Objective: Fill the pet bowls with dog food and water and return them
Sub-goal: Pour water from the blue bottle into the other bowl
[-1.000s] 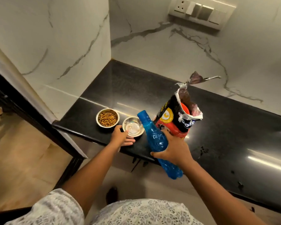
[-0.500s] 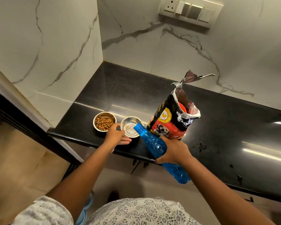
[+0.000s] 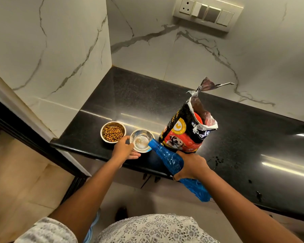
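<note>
Two small steel bowls stand near the front edge of the black counter [image 3: 165, 106]. The left bowl [image 3: 113, 131] holds brown kibble. The right bowl [image 3: 141, 140] has a little water in it. My left hand [image 3: 124, 149] grips the right bowl's near-left rim. My right hand [image 3: 191, 166] holds a blue plastic bottle [image 3: 167, 157] tilted down to the left, its mouth over the right bowl's rim. An open dog food bag [image 3: 188, 127] stands upright just right of the bowls, behind the bottle.
White marble walls close the counter at the left and back. A switch and socket plate [image 3: 207, 14] sits high on the back wall. Dark spots mark the counter at the right. Tiled floor lies below the counter's left end.
The blue bottle has tipped further down and its mouth has moved left to the right bowl's rim. My left hand stays on that bowl.
</note>
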